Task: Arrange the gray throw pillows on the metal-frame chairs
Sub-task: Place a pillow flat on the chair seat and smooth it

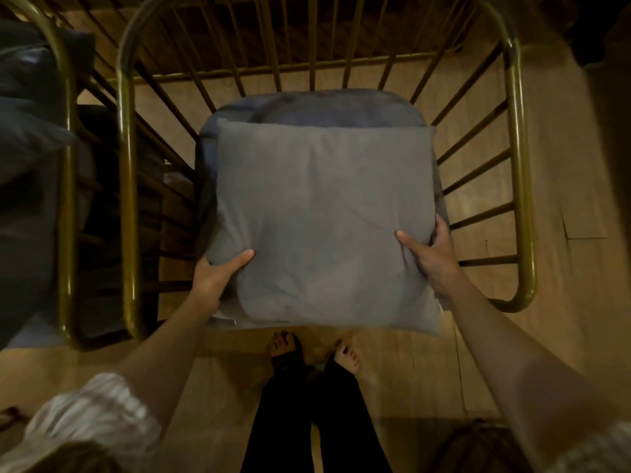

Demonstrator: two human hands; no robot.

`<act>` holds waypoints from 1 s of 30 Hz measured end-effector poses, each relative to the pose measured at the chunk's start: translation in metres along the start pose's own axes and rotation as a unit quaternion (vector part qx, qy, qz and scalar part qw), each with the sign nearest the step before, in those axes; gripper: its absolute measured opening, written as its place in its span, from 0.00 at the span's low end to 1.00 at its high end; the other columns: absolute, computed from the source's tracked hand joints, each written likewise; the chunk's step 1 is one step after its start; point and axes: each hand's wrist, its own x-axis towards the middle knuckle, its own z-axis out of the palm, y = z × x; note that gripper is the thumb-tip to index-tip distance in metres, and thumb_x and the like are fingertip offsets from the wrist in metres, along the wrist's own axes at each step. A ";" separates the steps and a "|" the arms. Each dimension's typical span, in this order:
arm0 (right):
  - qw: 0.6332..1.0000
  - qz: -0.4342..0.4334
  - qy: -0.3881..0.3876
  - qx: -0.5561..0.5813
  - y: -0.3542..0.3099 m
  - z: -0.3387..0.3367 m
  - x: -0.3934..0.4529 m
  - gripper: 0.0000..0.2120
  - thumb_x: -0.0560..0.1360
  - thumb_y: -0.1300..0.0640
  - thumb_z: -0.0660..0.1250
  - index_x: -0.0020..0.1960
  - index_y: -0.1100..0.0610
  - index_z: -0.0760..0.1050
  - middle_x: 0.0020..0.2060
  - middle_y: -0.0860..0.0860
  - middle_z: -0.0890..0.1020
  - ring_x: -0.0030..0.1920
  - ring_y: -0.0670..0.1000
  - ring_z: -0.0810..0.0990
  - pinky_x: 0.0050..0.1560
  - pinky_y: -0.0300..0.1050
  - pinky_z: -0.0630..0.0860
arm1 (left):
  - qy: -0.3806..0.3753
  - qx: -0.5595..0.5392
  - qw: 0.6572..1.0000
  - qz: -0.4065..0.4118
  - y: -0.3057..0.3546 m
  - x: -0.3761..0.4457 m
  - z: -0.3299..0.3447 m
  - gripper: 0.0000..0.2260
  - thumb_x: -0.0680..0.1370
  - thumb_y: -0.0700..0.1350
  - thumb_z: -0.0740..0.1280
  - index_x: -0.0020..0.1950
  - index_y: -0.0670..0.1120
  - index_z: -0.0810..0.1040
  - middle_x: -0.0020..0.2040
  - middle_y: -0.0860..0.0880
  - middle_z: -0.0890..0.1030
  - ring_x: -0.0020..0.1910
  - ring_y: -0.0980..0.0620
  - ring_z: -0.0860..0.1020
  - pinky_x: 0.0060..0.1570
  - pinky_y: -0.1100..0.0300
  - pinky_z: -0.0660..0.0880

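A square gray throw pillow point(321, 220) fills the middle of the head view, held over the seat of a brass-coloured metal-frame chair point(519, 158). My left hand point(218, 271) grips the pillow's near left corner, thumb on top. My right hand point(433, 254) grips its near right edge, fingers wrapped behind. Under the pillow a darker blue-gray seat cushion point(314, 107) shows along the far edge. A second metal-frame chair point(66, 165) stands at the left with a dark gray pillow point(27, 107) on it.
The chair's curved rail and thin spokes ring the seat on three sides. The wooden floor point(563, 302) shows around the chairs. My bare feet point(346, 356) and dark trousers stand just in front of the seat.
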 end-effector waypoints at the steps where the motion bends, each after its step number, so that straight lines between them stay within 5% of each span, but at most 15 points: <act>1: 1.000 -0.005 -0.014 -0.015 -0.003 0.001 0.005 0.53 0.58 0.39 0.79 0.76 0.49 0.59 0.71 0.49 0.71 0.68 0.52 0.72 0.68 0.55 0.72 | 0.005 -0.019 1.000 0.003 -0.007 -0.006 -0.002 0.46 0.61 0.55 0.82 0.75 0.45 0.68 0.73 0.46 0.72 0.70 0.42 0.72 0.69 0.47 0.70; 5: 0.996 0.015 -0.057 -0.065 -0.002 0.010 0.022 0.47 0.65 0.42 0.77 0.77 0.51 0.59 0.73 0.51 0.70 0.70 0.53 0.71 0.69 0.54 0.71 | -0.021 -0.039 0.999 0.004 -0.029 -0.012 -0.011 0.56 0.51 0.63 0.82 0.76 0.48 0.68 0.73 0.48 0.73 0.70 0.41 0.72 0.71 0.40 0.69; 11: 0.992 0.104 -0.013 -0.064 0.030 0.016 0.014 0.40 0.70 0.36 0.70 0.74 0.56 0.63 0.69 0.53 0.74 0.67 0.57 0.74 0.62 0.50 0.72 | -0.042 -0.005 0.999 -0.009 -0.032 -0.006 -0.006 0.47 0.66 0.54 0.81 0.79 0.47 0.60 0.74 0.46 0.70 0.71 0.41 0.71 0.71 0.42 0.68; 14: 0.989 0.134 -0.015 -0.054 0.044 0.013 0.003 0.40 0.71 0.34 0.68 0.74 0.56 0.64 0.68 0.52 0.74 0.66 0.57 0.74 0.64 0.52 0.72 | -0.034 0.007 0.999 -0.005 -0.032 -0.007 -0.003 0.54 0.57 0.61 0.83 0.77 0.47 0.63 0.74 0.46 0.72 0.71 0.41 0.72 0.71 0.40 0.69; 16: 0.989 0.137 -0.011 -0.055 0.052 0.008 -0.001 0.40 0.70 0.33 0.67 0.73 0.56 0.66 0.68 0.51 0.74 0.66 0.57 0.74 0.66 0.56 0.72 | -0.024 0.009 1.000 0.002 -0.033 -0.010 0.000 0.50 0.61 0.58 0.83 0.77 0.46 0.63 0.74 0.45 0.72 0.71 0.40 0.71 0.71 0.40 0.69; 18: 0.988 0.141 -0.001 -0.068 0.057 0.004 -0.005 0.37 0.73 0.36 0.66 0.74 0.57 0.66 0.68 0.52 0.74 0.66 0.57 0.74 0.67 0.57 0.71 | -0.004 0.016 1.000 0.001 -0.036 -0.008 0.000 0.48 0.66 0.55 0.81 0.79 0.45 0.59 0.76 0.44 0.69 0.73 0.40 0.69 0.71 0.40 0.68; 24: 0.988 0.101 0.037 -0.108 0.042 0.002 -0.027 0.26 0.81 0.53 0.62 0.76 0.60 0.62 0.71 0.56 0.72 0.71 0.58 0.70 0.66 0.48 0.67 | 0.032 0.079 0.996 -0.018 -0.036 -0.024 -0.001 0.56 0.63 0.67 0.77 0.81 0.47 0.53 0.78 0.42 0.63 0.75 0.36 0.65 0.72 0.37 0.66; 30: 0.976 0.029 -0.045 -0.211 0.001 -0.005 -0.057 0.24 0.80 0.57 0.62 0.74 0.57 0.63 0.70 0.57 0.72 0.69 0.61 0.71 0.67 0.56 0.72 | 0.067 0.150 0.986 -0.037 0.001 -0.070 0.001 0.41 0.78 0.51 0.72 0.82 0.43 0.51 0.80 0.39 0.54 0.75 0.33 0.62 0.71 0.41 0.66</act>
